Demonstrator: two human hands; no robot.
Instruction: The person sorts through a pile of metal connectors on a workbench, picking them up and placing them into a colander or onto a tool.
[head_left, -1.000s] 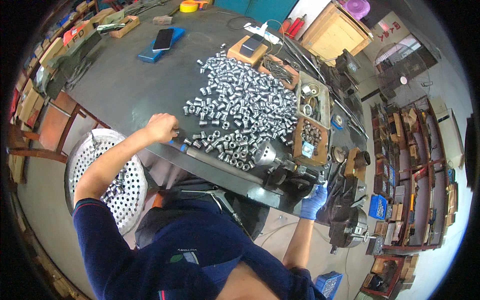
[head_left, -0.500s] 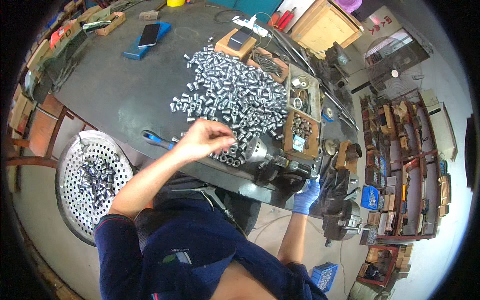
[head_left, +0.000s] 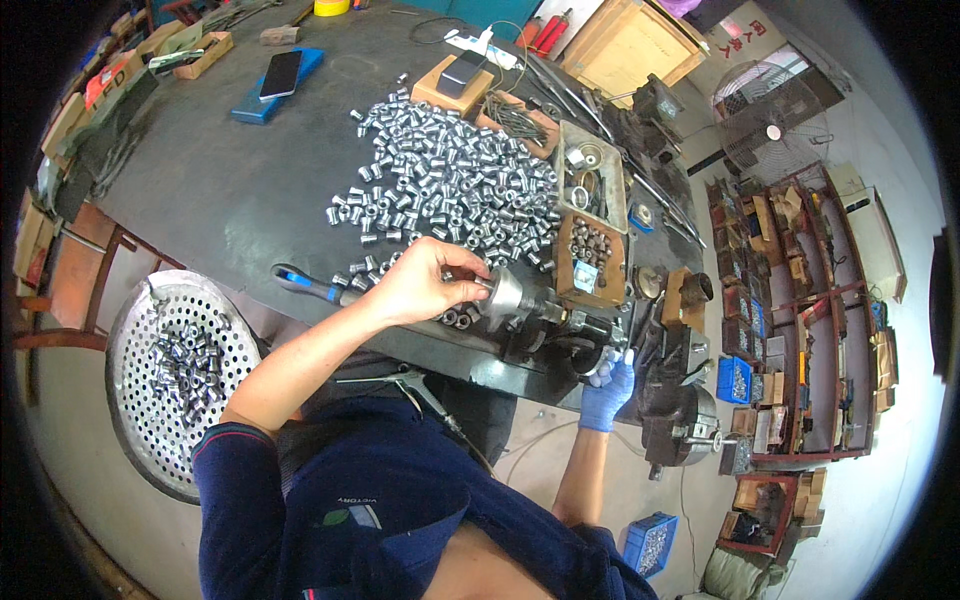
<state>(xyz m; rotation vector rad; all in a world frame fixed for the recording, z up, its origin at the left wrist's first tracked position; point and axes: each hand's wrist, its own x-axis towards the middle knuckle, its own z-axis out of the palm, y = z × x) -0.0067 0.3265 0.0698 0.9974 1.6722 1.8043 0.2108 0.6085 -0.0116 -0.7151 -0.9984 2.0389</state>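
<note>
My bare left hand (head_left: pixel 432 284) pinches a small shiny metal bushing (head_left: pixel 484 283) at the front face of a round steel chuck (head_left: pixel 508 298); the fingers hide most of the bushing. The chuck sits on a dark bench-mounted spindle (head_left: pixel 560 330) at the table's near edge. My right hand (head_left: pixel 608 392), in a blue glove, is closed around the rear end of this spindle, and its grip is partly hidden. Beyond my left hand lies a wide heap of metal bushings (head_left: pixel 460 180). A blue-and-black handled tool (head_left: pixel 305 284) lies left of my left wrist.
A perforated metal basin (head_left: pixel 130 350) with more bushings stands at the left. Right of the heap are a parts tray (head_left: pixel 613 205) and a wooden box of small parts (head_left: pixel 590 295). An air gun (head_left: pixel 410 380) hangs below the table edge; a dark machine chuck (head_left: pixel 680 425) stands at the right.
My left hand has moved right, bringing the bushing from just in front of the chuck up to its face. My right hand stays at the spindle's rear. The view has shifted slightly.
</note>
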